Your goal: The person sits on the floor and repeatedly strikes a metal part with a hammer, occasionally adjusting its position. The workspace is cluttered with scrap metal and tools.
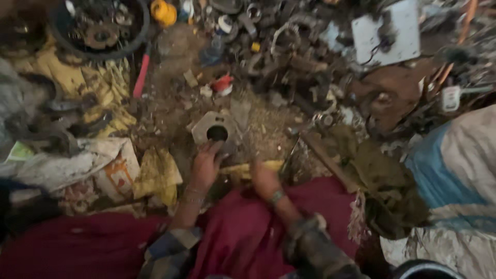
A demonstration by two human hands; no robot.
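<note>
A grey metal housing plate [209,125] with a round dark hole lies on the dirty ground in front of me. My left hand [205,164] reaches forward and its fingers touch the plate's near edge. My right hand [264,178] rests low beside it, over a yellow strip [243,168] on the ground; blur hides whether it holds anything. Both wrists carry bangles. A dark red cloth [237,232] covers my lap below the hands.
A heap of dark metal scrap parts [289,51] fills the back. A black tyre-like ring [101,31] sits far left, a red-handled tool [140,75] beside it. Yellow rags [155,173] lie at left, an olive cloth [377,175] at right, a white plate [387,33] behind.
</note>
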